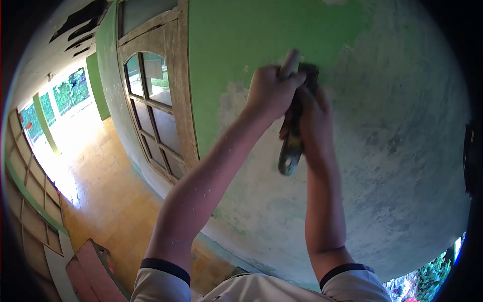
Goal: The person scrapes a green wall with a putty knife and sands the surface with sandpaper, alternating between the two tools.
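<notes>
Green paint covers the far wall (226,45) at left and gives way to bare grey plaster at right. A wooden door (156,100) stands left of my arms, with open tiled floor (100,171) beyond it. The scraper (291,151), with a worn greenish handle pointing down, is up against the wall. My left hand (271,93) and right hand (313,121) are both clenched round it.

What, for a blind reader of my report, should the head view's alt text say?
The left hand and right hand grip a paint-stained tool held high against a wall whose green paint is largely gone, baring grey plaster. A wooden door with glass panes stands to the left, by a tiled floor.
</notes>
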`<state>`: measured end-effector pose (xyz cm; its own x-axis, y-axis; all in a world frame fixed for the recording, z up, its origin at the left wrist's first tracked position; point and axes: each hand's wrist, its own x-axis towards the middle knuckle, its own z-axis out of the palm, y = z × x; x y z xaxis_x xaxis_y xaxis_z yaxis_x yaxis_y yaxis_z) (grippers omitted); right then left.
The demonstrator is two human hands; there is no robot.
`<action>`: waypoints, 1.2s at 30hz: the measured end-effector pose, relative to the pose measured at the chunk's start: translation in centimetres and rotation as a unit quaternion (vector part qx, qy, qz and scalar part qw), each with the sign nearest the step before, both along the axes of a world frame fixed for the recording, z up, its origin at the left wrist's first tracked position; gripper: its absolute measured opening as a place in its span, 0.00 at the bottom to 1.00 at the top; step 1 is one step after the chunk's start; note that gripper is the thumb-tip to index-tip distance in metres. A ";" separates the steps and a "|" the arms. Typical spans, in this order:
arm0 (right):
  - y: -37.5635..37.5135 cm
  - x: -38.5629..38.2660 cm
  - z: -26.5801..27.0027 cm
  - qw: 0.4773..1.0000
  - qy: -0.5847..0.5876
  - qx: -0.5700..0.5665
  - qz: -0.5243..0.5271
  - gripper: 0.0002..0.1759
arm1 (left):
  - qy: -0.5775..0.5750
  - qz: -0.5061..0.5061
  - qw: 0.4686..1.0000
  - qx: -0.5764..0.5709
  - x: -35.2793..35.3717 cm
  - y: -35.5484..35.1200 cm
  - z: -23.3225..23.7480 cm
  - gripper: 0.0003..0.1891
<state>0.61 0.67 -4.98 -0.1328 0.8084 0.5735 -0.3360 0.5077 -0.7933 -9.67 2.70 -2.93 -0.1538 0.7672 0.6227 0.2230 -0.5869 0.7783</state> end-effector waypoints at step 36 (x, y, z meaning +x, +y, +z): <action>-0.4 0.1 -1.5 0.999 0.016 -0.043 0.025 0.10 | -0.013 -0.047 0.998 -0.035 0.1 -0.3 -1.3 0.14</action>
